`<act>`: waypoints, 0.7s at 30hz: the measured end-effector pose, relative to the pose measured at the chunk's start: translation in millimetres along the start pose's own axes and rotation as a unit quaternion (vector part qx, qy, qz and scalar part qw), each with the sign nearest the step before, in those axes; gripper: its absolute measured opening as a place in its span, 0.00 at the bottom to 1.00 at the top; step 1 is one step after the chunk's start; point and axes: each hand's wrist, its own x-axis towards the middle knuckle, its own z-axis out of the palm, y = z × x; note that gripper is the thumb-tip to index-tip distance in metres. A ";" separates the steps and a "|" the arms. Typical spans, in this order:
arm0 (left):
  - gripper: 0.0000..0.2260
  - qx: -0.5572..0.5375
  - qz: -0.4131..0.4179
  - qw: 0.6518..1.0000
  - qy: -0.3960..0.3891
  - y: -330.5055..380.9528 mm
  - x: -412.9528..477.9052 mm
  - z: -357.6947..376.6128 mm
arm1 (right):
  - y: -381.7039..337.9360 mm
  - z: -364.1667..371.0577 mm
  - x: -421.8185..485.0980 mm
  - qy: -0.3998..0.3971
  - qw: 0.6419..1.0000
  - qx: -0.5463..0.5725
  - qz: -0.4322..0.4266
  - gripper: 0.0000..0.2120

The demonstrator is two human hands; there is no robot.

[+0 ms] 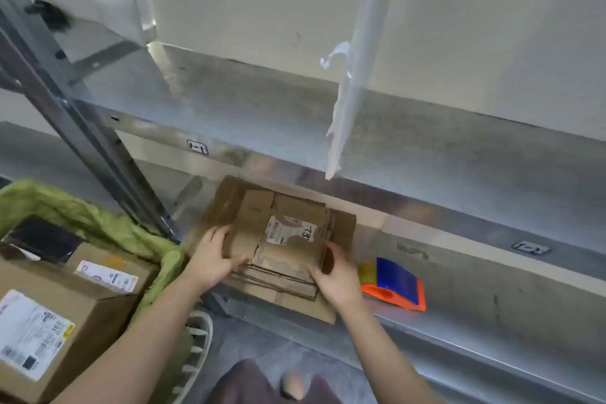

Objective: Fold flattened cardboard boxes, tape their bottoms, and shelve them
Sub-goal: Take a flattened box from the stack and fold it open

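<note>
Early in the cycle: both hands on the flat stack, nothing folded yet.

The flattened boxes (282, 239) lie in a stack on the lower metal shelf (492, 292), the top one showing a torn white label. My left hand (213, 259) holds the left edge of the top pieces, fingers (224, 231) curled over it and thumb on top. My right hand (337, 275) grips the right edge, fingers (331, 254) wrapped round it. The tape dispenser (393, 285) rests untouched on the same shelf, just right of my right hand. Labelled closed cartons (49, 321) sit in the green-lined bin (98, 216) at left. Judgement: I am only selecting or lifting a flat. Folding, taping the bottom and shelving all remain, and several flats are left.
</note>
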 end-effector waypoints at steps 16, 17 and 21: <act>0.29 -0.044 0.031 0.997 -0.054 -9.9 38.0 -14.7 | -10.8 22.1 10.3 0.035 0.982 0.124 0.137 0.33; 0.29 -0.043 0.043 0.997 -0.054 -11.5 37.5 -15.7 | -12.2 23.8 8.6 0.047 0.981 0.129 0.134 0.33; 0.29 -0.077 0.060 0.994 -0.053 -13.2 34.5 -22.6 | -19.0 21.4 3.4 0.060 0.980 0.142 0.122 0.34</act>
